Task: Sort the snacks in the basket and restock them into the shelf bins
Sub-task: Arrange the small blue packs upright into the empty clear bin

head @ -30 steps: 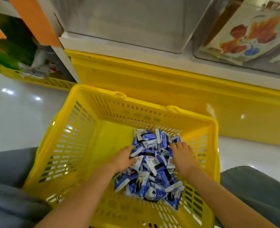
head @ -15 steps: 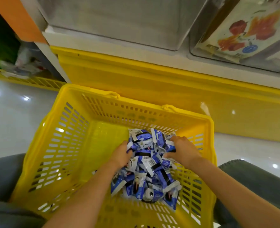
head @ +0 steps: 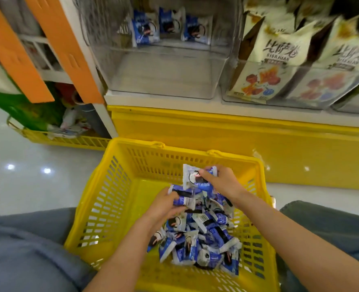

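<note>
A yellow plastic basket (head: 115, 199) rests between my knees, with a heap of small blue-and-white snack packets (head: 203, 243) piled in its right half. My left hand (head: 163, 205) is shut on a few packets at the top of the heap. My right hand (head: 222, 182) grips more packets, lifted a little above the pile near the basket's far wall. Straight ahead a clear shelf bin (head: 163, 66) holds three matching blue packets (head: 170, 26) standing at its back.
To the right, another clear bin (head: 279, 98) holds large cream snack bags (head: 279, 51). A yellow shelf base (head: 216, 131) runs below the bins. Orange shelf posts (head: 69, 49) and a second yellow basket (head: 64, 140) stand at the left on a glossy white floor.
Both hands have closed on packets and lifted them off the heap toward the basket's far wall. My view has tilted up, bringing the shelf bins into sight.
</note>
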`<action>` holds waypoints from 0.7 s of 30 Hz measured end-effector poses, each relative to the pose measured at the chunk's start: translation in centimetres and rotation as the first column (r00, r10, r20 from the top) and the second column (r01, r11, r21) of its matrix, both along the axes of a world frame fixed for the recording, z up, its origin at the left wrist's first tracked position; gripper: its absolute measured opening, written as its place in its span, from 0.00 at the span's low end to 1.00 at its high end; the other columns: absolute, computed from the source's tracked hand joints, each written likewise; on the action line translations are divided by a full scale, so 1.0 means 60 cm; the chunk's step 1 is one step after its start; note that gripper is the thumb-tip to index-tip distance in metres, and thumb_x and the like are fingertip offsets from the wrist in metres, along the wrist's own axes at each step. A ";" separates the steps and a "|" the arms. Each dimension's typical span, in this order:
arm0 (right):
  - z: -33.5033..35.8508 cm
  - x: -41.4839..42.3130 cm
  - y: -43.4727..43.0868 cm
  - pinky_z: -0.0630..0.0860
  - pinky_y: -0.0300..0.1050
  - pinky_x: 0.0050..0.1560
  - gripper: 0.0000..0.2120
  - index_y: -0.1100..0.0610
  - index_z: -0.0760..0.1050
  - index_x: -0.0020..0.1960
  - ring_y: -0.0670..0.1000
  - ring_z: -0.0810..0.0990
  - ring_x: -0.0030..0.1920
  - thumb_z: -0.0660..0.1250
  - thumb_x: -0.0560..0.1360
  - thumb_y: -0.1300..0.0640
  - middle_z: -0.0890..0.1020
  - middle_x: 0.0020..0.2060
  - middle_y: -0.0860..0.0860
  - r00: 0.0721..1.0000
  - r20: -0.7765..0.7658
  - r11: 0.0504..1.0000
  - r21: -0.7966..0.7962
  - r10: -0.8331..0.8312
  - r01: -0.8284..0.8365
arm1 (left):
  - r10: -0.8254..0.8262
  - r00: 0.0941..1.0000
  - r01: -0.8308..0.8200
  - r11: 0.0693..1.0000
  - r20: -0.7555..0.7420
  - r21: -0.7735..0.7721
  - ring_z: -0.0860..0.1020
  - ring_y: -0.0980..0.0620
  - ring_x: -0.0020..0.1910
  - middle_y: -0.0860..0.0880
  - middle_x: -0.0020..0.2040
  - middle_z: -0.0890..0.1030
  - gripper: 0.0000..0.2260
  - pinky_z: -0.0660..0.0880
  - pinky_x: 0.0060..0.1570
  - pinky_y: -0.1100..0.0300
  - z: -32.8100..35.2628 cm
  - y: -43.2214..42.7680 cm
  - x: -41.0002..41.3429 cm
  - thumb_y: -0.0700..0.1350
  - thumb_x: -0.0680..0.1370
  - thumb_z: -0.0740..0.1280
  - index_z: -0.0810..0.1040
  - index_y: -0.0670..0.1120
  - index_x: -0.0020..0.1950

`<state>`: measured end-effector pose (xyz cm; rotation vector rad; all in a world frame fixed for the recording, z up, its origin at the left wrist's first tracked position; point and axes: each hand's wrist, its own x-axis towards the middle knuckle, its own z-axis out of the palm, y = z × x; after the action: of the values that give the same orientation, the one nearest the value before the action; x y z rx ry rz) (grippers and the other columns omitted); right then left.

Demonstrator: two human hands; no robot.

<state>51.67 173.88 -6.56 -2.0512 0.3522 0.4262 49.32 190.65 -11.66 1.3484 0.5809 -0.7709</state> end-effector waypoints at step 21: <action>0.218 -0.024 0.076 0.77 0.32 0.40 0.15 0.49 0.75 0.55 0.39 0.82 0.45 0.74 0.70 0.55 0.83 0.46 0.44 0.948 0.226 0.939 0.211 0.224 -0.272 | 0.115 0.837 -0.082 0.993 0.535 -0.086 0.83 0.54 0.42 0.49 0.46 0.84 0.14 0.78 0.37 0.63 0.293 0.063 0.022 0.46 0.74 0.69 0.77 0.44 0.59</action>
<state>50.20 178.42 6.49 -1.8843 -0.0813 0.3906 50.61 194.45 5.92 1.3897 0.1711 -0.2905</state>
